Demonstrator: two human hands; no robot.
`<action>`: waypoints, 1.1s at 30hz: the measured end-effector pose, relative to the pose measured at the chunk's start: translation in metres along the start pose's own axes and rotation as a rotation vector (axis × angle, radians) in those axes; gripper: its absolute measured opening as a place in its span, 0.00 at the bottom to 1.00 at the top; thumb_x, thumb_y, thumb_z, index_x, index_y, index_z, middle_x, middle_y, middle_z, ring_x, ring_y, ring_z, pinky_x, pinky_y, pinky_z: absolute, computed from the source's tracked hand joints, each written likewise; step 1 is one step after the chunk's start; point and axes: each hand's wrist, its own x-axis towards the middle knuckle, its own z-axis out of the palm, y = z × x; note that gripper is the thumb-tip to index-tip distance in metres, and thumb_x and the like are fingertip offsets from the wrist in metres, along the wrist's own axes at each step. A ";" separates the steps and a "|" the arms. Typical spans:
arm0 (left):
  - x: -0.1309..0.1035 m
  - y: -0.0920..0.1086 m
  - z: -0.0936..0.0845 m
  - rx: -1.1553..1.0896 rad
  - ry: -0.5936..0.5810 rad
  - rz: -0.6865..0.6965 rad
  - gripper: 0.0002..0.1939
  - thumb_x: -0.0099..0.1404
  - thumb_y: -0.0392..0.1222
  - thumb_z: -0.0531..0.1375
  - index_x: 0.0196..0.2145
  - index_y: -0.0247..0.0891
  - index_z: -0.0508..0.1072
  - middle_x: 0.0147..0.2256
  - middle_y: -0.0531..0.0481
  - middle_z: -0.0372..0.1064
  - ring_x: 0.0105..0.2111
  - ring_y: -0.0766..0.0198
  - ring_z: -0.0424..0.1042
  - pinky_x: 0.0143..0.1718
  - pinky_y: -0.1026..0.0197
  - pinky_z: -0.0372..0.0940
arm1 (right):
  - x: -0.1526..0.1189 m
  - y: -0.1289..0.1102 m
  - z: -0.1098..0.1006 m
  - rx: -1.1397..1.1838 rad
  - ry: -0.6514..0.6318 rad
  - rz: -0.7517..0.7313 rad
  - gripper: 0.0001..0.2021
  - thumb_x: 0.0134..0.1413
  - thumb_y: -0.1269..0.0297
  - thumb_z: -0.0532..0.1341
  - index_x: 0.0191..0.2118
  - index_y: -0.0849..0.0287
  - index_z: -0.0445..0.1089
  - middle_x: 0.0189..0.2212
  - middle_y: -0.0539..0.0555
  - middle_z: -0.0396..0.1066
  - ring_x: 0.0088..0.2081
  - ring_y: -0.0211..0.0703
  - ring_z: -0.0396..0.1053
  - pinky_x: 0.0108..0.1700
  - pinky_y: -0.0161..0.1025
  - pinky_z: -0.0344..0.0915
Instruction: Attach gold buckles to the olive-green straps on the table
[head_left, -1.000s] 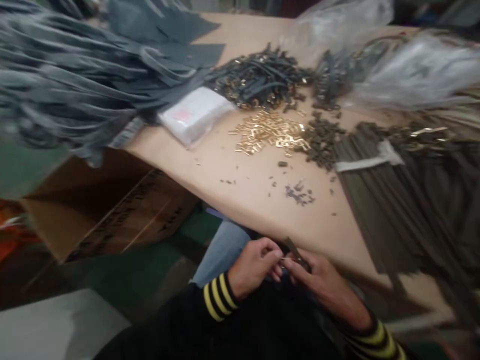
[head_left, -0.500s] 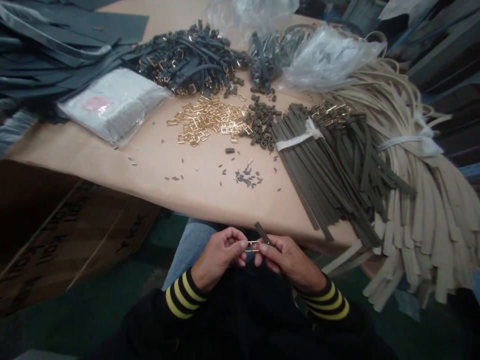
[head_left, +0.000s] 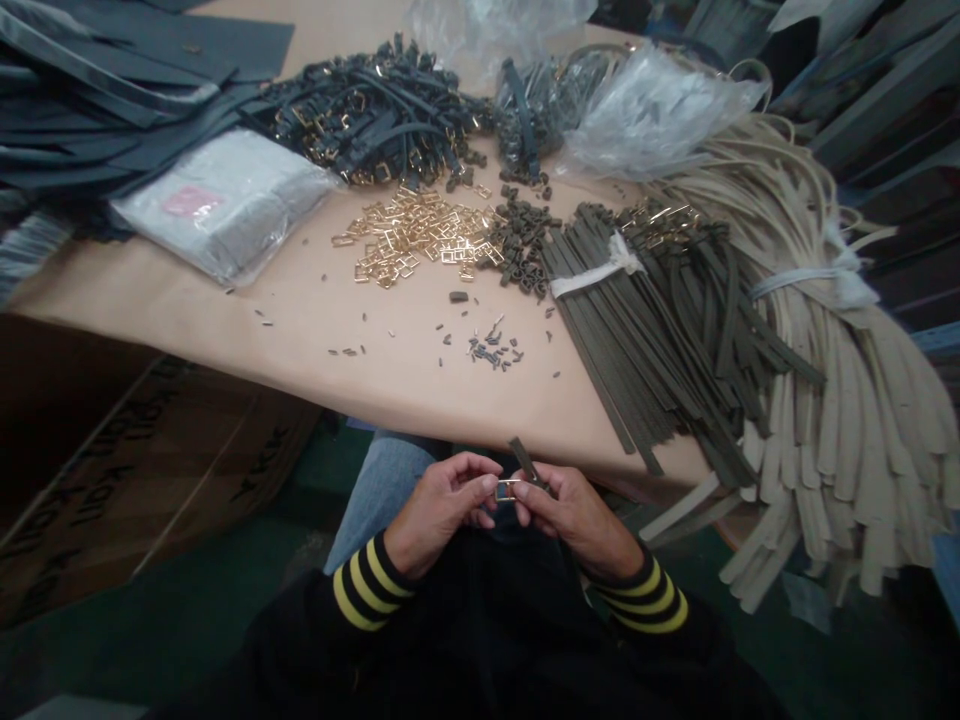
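Over my lap, just off the table's near edge, my left hand (head_left: 448, 497) pinches one side of a small gold buckle (head_left: 505, 490) between thumb and fingers. My right hand (head_left: 574, 510) is closed on a dark olive strap (head_left: 523, 458) close to the buckle's other side, its thumb at the frame. One strap end sticks up past the right fingers. Where strap and buckle meet is mostly covered by the fingertips.
On the paper-covered table (head_left: 360, 390) lie gold buckles (head_left: 420, 235), olive loops (head_left: 525, 240), small dark bits (head_left: 495, 350), tied olive straps (head_left: 622, 330) and beige straps (head_left: 840, 400). Finished-looking navy straps (head_left: 375, 115) and a plastic-wrapped packet (head_left: 225, 205) sit behind. A carton (head_left: 150, 480) stands left below.
The buckle has turned slightly between my fingers, and my right hand has shifted a little to the left. The view has moved slightly; both hands keep their holds.
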 end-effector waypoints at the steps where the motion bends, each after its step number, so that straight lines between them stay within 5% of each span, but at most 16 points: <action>1: 0.000 0.000 0.000 -0.002 -0.014 -0.014 0.14 0.49 0.44 0.62 0.31 0.31 0.68 0.22 0.54 0.65 0.22 0.73 0.64 0.22 0.70 0.62 | 0.000 0.001 0.000 -0.008 0.002 -0.005 0.15 0.52 0.55 0.53 0.23 0.62 0.61 0.16 0.45 0.57 0.16 0.28 0.49 0.19 0.29 0.46; 6: 0.002 -0.003 -0.003 -0.088 -0.138 -0.157 0.17 0.53 0.51 0.58 0.29 0.31 0.68 0.25 0.50 0.66 0.20 0.73 0.65 0.20 0.70 0.64 | -0.001 -0.002 0.000 -0.174 0.032 -0.074 0.14 0.54 0.58 0.52 0.25 0.62 0.63 0.16 0.46 0.60 0.18 0.30 0.54 0.22 0.29 0.52; 16: 0.003 -0.007 -0.004 -0.095 -0.096 -0.199 0.14 0.49 0.45 0.63 0.26 0.32 0.65 0.19 0.55 0.63 0.16 0.75 0.63 0.17 0.72 0.62 | -0.018 -0.009 0.009 -0.932 0.149 -0.406 0.13 0.52 0.75 0.48 0.38 0.60 0.68 0.29 0.57 0.70 0.31 0.41 0.68 0.33 0.34 0.63; 21: 0.003 -0.006 -0.004 -0.016 -0.031 -0.039 0.12 0.48 0.42 0.63 0.26 0.31 0.66 0.18 0.56 0.64 0.17 0.75 0.63 0.19 0.72 0.60 | -0.020 -0.009 0.006 -0.635 0.179 -0.312 0.13 0.53 0.69 0.50 0.44 0.61 0.64 0.35 0.57 0.71 0.36 0.42 0.68 0.38 0.36 0.63; 26: 0.002 -0.004 -0.003 0.204 -0.018 0.076 0.09 0.51 0.41 0.60 0.26 0.31 0.67 0.18 0.55 0.65 0.17 0.74 0.63 0.20 0.70 0.59 | -0.012 -0.014 0.006 -0.384 0.095 -0.036 0.10 0.53 0.61 0.51 0.30 0.62 0.65 0.21 0.50 0.69 0.23 0.37 0.64 0.27 0.32 0.59; 33: -0.001 -0.005 -0.001 0.018 0.000 -0.007 0.12 0.48 0.39 0.63 0.30 0.30 0.68 0.24 0.53 0.68 0.21 0.73 0.66 0.24 0.69 0.62 | -0.005 -0.007 0.008 -0.291 0.119 -0.007 0.12 0.52 0.63 0.52 0.22 0.61 0.60 0.16 0.46 0.60 0.20 0.32 0.56 0.24 0.30 0.53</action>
